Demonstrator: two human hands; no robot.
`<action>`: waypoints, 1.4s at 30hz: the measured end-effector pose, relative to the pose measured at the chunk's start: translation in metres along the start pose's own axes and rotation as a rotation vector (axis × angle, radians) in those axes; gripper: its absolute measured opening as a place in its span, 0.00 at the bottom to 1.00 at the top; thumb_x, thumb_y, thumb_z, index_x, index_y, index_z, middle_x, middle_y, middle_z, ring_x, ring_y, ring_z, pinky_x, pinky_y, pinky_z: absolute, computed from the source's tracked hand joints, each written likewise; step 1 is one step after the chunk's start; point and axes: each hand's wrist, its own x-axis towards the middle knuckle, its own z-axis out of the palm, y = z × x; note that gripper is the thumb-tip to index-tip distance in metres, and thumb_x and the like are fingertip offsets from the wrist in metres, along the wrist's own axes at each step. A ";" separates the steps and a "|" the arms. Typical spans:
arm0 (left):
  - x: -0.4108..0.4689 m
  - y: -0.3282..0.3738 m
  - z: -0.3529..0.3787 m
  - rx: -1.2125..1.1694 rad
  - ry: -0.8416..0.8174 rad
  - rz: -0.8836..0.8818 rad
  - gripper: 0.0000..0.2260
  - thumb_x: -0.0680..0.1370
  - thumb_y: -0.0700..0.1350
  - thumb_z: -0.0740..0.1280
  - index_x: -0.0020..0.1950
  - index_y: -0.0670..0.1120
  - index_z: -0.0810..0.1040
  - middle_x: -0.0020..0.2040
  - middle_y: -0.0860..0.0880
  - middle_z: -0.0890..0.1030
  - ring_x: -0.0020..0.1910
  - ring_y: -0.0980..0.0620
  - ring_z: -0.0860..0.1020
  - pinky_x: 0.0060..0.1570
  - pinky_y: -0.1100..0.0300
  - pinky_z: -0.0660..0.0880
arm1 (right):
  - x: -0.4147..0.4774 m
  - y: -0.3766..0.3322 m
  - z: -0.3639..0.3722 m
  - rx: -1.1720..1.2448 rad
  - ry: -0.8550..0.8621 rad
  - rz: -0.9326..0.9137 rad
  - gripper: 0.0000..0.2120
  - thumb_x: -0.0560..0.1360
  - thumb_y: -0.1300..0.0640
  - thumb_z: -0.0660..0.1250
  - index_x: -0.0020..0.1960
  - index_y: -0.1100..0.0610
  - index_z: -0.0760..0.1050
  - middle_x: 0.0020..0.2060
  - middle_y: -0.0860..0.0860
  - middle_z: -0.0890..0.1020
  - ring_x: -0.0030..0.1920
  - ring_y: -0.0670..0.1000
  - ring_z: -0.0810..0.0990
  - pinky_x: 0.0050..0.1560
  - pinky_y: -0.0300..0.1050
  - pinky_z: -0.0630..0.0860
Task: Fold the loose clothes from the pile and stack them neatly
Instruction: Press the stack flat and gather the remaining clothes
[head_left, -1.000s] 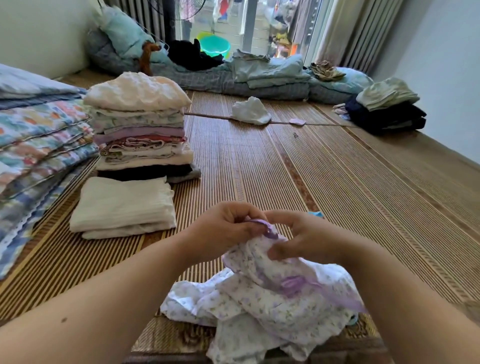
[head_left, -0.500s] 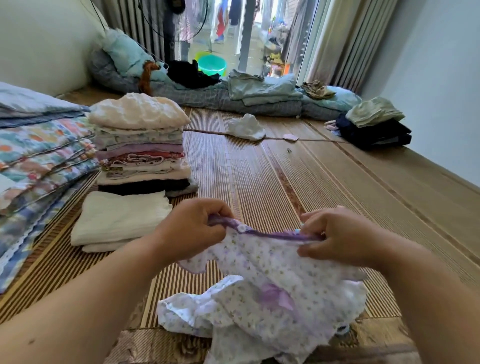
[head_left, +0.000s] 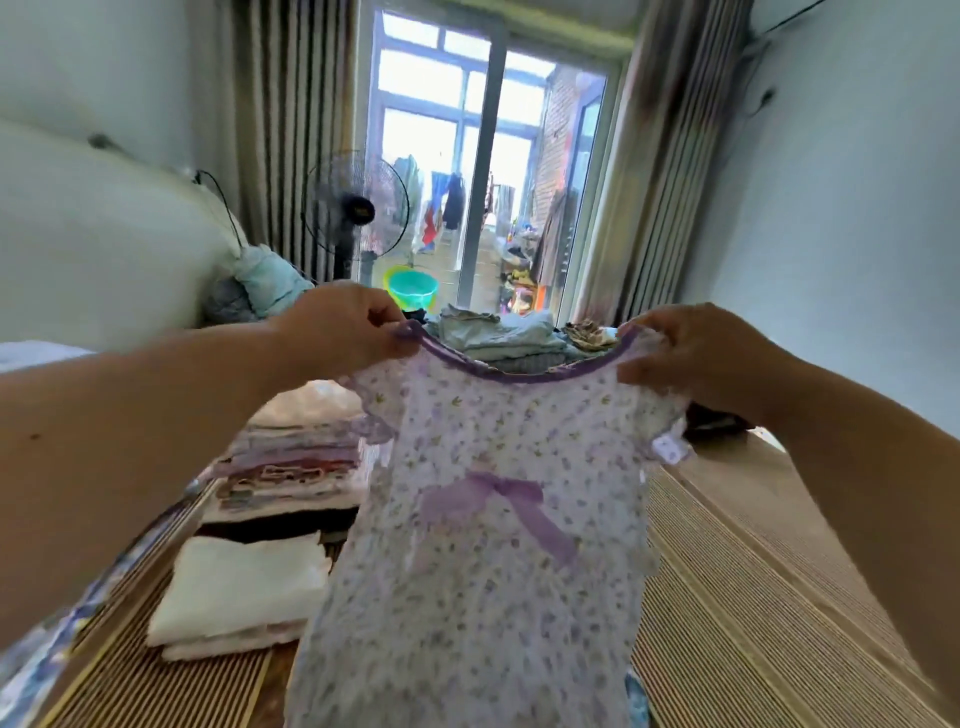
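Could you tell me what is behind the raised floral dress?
A tall folded stack and white folded cloth peek out past the left edge of the floral dress; bluish clothes show above its neckline. Anything directly behind is hidden.

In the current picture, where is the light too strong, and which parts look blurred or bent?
Head view: daylight through the glass door is washed out. Motion blur softens the left hand, the right hand and the floral dress they pinch. The folded stack looks smeared. The curtain leans, a wide-angle distortion.
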 end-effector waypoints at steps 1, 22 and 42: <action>0.003 0.003 -0.009 -0.093 0.007 -0.041 0.14 0.71 0.60 0.71 0.35 0.51 0.77 0.27 0.56 0.74 0.27 0.59 0.71 0.26 0.65 0.65 | 0.002 -0.007 -0.006 0.043 0.011 0.024 0.05 0.69 0.62 0.75 0.39 0.55 0.79 0.28 0.45 0.80 0.27 0.40 0.79 0.27 0.27 0.70; -0.018 0.116 -0.012 -0.657 -0.463 -0.516 0.14 0.77 0.44 0.63 0.31 0.49 0.69 0.23 0.54 0.71 0.21 0.58 0.68 0.22 0.71 0.63 | -0.009 -0.088 0.047 0.763 -0.095 0.365 0.05 0.74 0.58 0.72 0.39 0.55 0.81 0.31 0.53 0.79 0.31 0.49 0.74 0.37 0.42 0.71; -0.028 0.086 -0.018 -0.346 -0.472 -0.110 0.06 0.72 0.43 0.74 0.48 0.44 0.82 0.53 0.39 0.82 0.51 0.42 0.80 0.60 0.45 0.75 | -0.003 -0.089 -0.011 0.282 -0.212 0.056 0.08 0.71 0.68 0.67 0.45 0.58 0.82 0.37 0.52 0.86 0.39 0.50 0.84 0.36 0.38 0.79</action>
